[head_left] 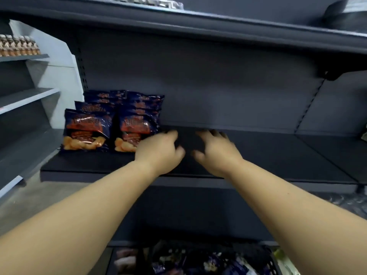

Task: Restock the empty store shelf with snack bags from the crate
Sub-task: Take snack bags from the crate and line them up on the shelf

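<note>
Two rows of dark blue snack bags [87,129] with orange print stand upright at the left end of the dark shelf [268,151]. My left hand [160,149] hovers over the shelf just right of the right row's front bag [137,130], fingers loosely spread and holding nothing; whether it touches that bag I cannot tell. My right hand [216,150] is beside it over bare shelf, fingers relaxed and also holding nothing. The black crate [271,261] with more snack bags sits below, at the bottom edge of the view.
Another dark shelf [198,22] overhangs above. A grey shelving unit [29,96] stands at the left, with a row of small bottles [18,46] on its upper board. The shelf runs bare to the right of my hands.
</note>
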Demonstrator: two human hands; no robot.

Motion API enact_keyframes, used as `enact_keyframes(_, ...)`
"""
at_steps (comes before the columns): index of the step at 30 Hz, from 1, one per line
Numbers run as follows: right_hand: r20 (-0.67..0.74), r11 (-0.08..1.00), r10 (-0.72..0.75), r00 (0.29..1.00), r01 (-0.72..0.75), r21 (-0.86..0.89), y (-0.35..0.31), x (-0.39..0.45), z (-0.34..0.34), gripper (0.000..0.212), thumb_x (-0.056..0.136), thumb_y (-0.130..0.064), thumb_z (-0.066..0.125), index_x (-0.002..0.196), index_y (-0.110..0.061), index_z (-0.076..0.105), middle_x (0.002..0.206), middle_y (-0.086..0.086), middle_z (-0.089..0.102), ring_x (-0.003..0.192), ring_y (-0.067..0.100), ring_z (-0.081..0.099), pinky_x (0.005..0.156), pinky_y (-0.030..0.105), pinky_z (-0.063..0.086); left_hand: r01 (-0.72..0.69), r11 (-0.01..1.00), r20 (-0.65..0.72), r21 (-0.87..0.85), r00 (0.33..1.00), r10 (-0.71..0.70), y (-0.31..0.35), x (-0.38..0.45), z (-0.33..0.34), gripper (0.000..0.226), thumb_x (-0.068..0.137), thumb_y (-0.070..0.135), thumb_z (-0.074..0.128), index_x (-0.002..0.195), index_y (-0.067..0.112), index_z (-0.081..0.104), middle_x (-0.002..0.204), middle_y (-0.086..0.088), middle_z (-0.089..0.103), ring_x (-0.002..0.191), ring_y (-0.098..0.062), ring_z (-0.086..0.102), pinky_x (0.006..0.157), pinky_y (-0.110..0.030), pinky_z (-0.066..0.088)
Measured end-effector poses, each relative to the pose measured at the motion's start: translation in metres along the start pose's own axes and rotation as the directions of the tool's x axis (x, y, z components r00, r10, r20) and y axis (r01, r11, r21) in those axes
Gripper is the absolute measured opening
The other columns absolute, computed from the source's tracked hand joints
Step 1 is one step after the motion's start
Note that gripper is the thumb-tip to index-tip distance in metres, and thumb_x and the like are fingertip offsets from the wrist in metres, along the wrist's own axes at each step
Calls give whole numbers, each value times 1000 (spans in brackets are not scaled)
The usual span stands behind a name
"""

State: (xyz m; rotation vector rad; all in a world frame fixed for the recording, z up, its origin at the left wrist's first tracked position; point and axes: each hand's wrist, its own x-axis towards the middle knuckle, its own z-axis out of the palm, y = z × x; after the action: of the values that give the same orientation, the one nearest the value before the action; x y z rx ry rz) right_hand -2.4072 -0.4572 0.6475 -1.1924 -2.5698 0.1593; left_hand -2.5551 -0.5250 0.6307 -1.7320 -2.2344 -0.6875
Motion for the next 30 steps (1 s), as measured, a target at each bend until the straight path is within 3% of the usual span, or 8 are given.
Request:
enact_keyframes(5, -18, 999, -13, 1000, 13, 30, 47, -38, 9, 53, 93, -36, 55, 141, -19, 40, 135, 6, 49, 125, 28, 40, 100, 42, 39, 37, 997, 49, -61, 998, -34, 48, -29, 30, 25, 90, 38, 48, 104, 18, 55, 94, 0, 59, 81, -23, 55, 66, -35, 46)
enact_keyframes(8, 7, 994, -23, 1000, 22, 103, 65, -56, 25, 44, 94, -35, 55, 133, -17, 47, 125, 6, 56, 115, 26, 50, 90, 40, 45, 50, 997, 96, -56, 994, -45, 60, -47, 47, 25, 90, 38, 48, 104, 18, 54, 93, 2, 57, 80, -23, 54, 64, -35, 44)
enact_keyframes(12, 174, 991, -9, 985, -14, 133, 81, -77, 64, 38, 96, -39, 51, 128, -18, 49, 117, 4, 60, 102, 25, 57, 74, 34, 45, 85, 995, 209, -46, 975, -73, 58, -80, 79, 23, 92, 38, 46, 104, 19, 51, 91, 4, 56, 77, -21, 54, 61, -33, 43)
enact_keyframes(16, 332, 985, 32, 943, -85, 148, 93, -101, 117, 41, 95, -43, 52, 129, -19, 49, 120, 4, 60, 103, 26, 57, 81, 37, 49, 120, 993, 355, -13, 929, -107, 44, -120, 122, 26, 91, 39, 46, 107, 20, 51, 95, 4, 57, 78, -20, 54, 58, -32, 41)
enact_keyframes(20, 471, 980, 58, 880, -141, 141, 101, -124, 167, 40, 96, -43, 52, 129, -20, 48, 118, 3, 60, 102, 24, 57, 80, 37, 50, 162, 987, 491, -4, 860, -139, 30, -162, 161, 32, 90, 40, 47, 115, 20, 50, 106, 0, 57, 90, -23, 57, 68, -36, 49)
enact_keyframes(24, 566, 974, 75, 821, -182, 134, 107, -150, 214, 41, 95, -41, 53, 130, -19, 48, 118, 4, 61, 105, 24, 57, 78, 34, 46, 172, 985, 696, 16, 706, -134, 16, -209, 198, 45, 91, 41, 51, 131, 22, 45, 129, -2, 50, 114, -25, 52, 84, -37, 47)
enact_keyframes(30, 722, 963, 66, 689, -232, 134, 117, -191, 277, 45, 97, -40, 51, 135, -15, 44, 123, 8, 59, 107, 27, 57, 85, 38, 49, 112, 993, 948, 38, 311, -71, -1, -273, 240, 70, 88, 47, 59, 147, 25, 28, 149, -3, 28, 137, -24, 30, 106, -40, 38)
